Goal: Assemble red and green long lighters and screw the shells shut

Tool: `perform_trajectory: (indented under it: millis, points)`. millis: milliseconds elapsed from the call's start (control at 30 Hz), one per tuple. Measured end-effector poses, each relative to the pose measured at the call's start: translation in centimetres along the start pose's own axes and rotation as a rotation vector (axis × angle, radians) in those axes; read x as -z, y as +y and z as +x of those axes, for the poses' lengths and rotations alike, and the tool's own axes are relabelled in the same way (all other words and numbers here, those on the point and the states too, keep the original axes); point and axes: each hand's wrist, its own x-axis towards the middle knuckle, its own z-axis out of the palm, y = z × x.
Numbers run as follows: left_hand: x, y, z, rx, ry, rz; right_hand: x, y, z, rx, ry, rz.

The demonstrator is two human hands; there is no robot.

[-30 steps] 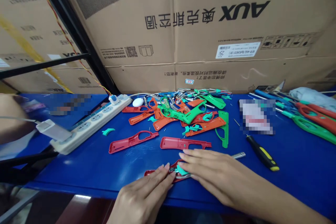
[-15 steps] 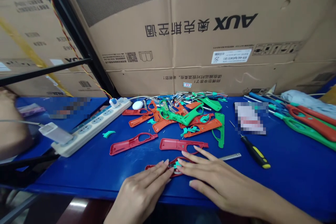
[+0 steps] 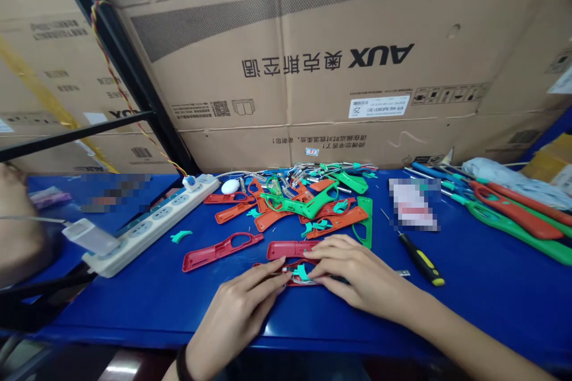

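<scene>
A red lighter casing half [image 3: 295, 283] lies in front of me, with a teal-green trigger [image 3: 302, 272] and small dark and pale parts set inside it. My left hand [image 3: 250, 292] presses its fingertips together on the casing's left part. From the other side, my right hand [image 3: 353, 274] bends its fingers onto the casing beside the trigger, covering the right end. A metal tube end [image 3: 403, 273] shows just beyond my right hand. Behind the hands lies another red casing half [image 3: 290, 249], partly covered by my right fingers. One more red half [image 3: 223, 250] lies to the left.
Several orange, red and green casings and metal parts form a pile [image 3: 308, 196] at the back. A power strip [image 3: 147, 226] stands left, a screwdriver [image 3: 420, 259] right. Long lighters [image 3: 513, 208] lie far right. Another person's arm [image 3: 22, 220] is at the left edge.
My right hand's fingers, stretched flat before, are now bent in towards the trigger. My left hand still rests on the casing. The camera view has shifted slightly.
</scene>
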Motion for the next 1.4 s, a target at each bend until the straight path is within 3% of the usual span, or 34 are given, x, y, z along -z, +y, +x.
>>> perform_trajectory:
  millis: [167,300,467,600,800,900,967,1067,1233,1400]
  points:
    - [0.0,-0.1,0.3,0.006,-0.007,-0.062,-1.4,-0.1,-0.4,0.07,0.086,-0.063]
    - [0.1,-0.1,0.5,0.004,-0.022,-0.101,-1.5,-0.3,-0.2,0.089,0.056,-0.11]
    - [0.5,-0.3,1.0,0.028,-0.047,-0.194,0.4,0.0,0.3,0.051,-0.006,-0.074]
    - [1.5,-1.3,2.4,0.118,-0.03,-0.307,2.0,1.0,1.4,-0.05,0.104,-0.025]
    - [2.4,-3.2,5.8,0.05,-0.322,-0.149,1.7,2.5,3.0,-0.093,0.329,0.017]
    - [2.5,-3.8,6.6,0.049,-0.345,-0.125,1.3,3.3,2.5,-0.117,0.356,0.009]
    - [2.9,-4.1,6.6,0.095,-0.31,-0.192,1.4,3.7,1.9,-0.12,0.364,0.021]
    - [3.8,-4.5,5.9,0.27,-0.258,-0.42,1.9,3.9,1.4,-0.056,0.321,0.123]
    - [4.7,-4.7,3.9,0.549,-0.336,-0.76,1.9,3.5,1.2,0.037,0.158,0.187]
    - [4.3,-4.6,2.8,0.6,-0.353,-0.833,1.3,3.3,1.2,0.063,0.133,0.166]
